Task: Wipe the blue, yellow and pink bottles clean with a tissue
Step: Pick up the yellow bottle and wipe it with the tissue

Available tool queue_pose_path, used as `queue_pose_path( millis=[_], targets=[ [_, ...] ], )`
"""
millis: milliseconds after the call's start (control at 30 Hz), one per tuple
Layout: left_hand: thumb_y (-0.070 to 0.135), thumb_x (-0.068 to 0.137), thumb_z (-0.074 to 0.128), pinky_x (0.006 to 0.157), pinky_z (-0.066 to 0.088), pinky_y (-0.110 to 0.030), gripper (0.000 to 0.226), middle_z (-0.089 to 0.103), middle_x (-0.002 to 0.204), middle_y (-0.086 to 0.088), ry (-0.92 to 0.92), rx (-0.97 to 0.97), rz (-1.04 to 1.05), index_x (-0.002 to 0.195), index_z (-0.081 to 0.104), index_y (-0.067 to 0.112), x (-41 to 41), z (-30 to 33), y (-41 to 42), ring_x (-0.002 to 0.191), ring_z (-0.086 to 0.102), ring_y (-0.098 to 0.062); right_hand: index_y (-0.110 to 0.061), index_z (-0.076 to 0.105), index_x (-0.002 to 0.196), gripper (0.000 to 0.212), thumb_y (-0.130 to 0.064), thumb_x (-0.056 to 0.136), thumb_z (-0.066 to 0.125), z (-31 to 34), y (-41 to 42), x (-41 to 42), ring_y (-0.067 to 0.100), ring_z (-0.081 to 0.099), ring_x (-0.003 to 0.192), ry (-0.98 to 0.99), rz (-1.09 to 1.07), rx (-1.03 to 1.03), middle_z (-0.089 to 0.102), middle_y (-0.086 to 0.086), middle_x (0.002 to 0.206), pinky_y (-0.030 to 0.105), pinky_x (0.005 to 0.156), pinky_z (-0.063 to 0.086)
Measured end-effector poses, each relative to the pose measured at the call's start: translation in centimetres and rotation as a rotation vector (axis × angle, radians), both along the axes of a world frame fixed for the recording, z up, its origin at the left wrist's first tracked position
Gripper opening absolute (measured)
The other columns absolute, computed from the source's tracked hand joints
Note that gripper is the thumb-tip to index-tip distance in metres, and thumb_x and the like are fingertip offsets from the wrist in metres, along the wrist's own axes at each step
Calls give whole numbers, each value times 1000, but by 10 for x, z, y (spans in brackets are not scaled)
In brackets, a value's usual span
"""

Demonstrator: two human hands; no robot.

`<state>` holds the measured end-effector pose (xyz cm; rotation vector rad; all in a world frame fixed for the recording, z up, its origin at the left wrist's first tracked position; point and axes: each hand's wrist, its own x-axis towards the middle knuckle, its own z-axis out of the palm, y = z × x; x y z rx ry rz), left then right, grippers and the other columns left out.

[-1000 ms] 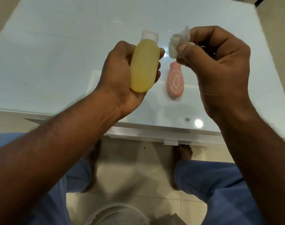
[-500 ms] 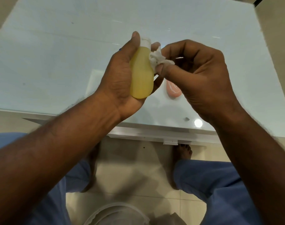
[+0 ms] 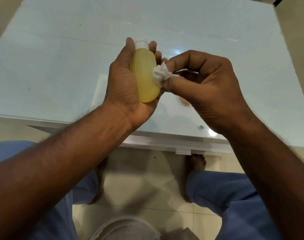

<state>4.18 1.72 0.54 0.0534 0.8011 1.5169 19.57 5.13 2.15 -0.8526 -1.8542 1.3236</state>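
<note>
Your right hand (image 3: 211,87) hides most of the pink bottle (image 3: 185,105) lying on the glass table (image 3: 61,58). Your left hand (image 3: 130,84) grips the yellow bottle (image 3: 144,75), white cap away from you, above the table; your right fingers pinch a crumpled tissue (image 3: 160,75) against its side.

pale glass counter (image 3: 61,58) in front of me, my blue trousers (image 3: 234,196) and bare feet (image 3: 197,161) on beige floor tiles (image 3: 140,179) below, some white round container (image 3: 125,227) down between my knees
</note>
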Motion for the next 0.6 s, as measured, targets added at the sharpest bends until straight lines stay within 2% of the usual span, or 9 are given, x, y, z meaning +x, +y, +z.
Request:
queue_pose_path(
  millis=[33, 100, 167, 267, 400, 600],
  targets=[
    [52, 107, 40, 89, 58, -37, 45, 65, 90, 0, -8, 6, 9, 110, 66, 15, 0, -1, 0, 97, 64, -17, -6, 79, 101, 8, -3, 94, 81, 0, 0, 0, 35, 80, 101, -3, 4, 1, 82, 14, 103, 54, 94, 66],
    [51, 107, 41, 107, 52, -45, 46, 64, 91, -2, -18, 4, 26, 115, 65, 12, -1, -2, 2, 113, 61, -25, -8, 79, 99, 8, -3, 94, 82, 0, 0, -1, 32, 80, 100, -8, 11, 4, 82, 12, 100, 54, 94, 67],
    [51, 107, 42, 114, 45, -46, 47, 64, 89, -3, -21, -10, 38, 111, 67, 11, -2, -2, 2, 111, 61, -25, -10, 79, 96, 9, -3, 92, 82, 1, 0, -2, 27, 80, 96, -12, 18, 2, 81, 8, 95, 51, 94, 67],
    [51, 107, 43, 104, 50, -40, 47, 63, 86, -3, -35, -9, 43, 102, 69, 12, -3, 0, 2, 91, 63, -18, -13, 79, 93, 11, -3, 90, 82, 1, 0, -1, 33, 80, 94, -13, 39, 2, 80, 9, 93, 50, 93, 68],
    [51, 106, 44, 109, 51, -43, 48, 65, 86, -4, -40, 6, 49, 101, 71, 12, -3, -3, 2, 91, 64, -18, -9, 80, 94, 10, -2, 88, 81, 1, 0, 1, 39, 79, 96, -16, 49, -6, 82, 16, 96, 56, 93, 67],
    [51, 106, 47, 83, 56, -33, 47, 64, 82, -3, -77, 1, 147, 100, 69, 10, -7, -1, 5, 78, 64, -17, -12, 80, 95, 8, -11, 88, 84, -3, -5, -2, 36, 80, 96, -26, 60, -4, 83, 9, 97, 59, 90, 67]
  ],
)
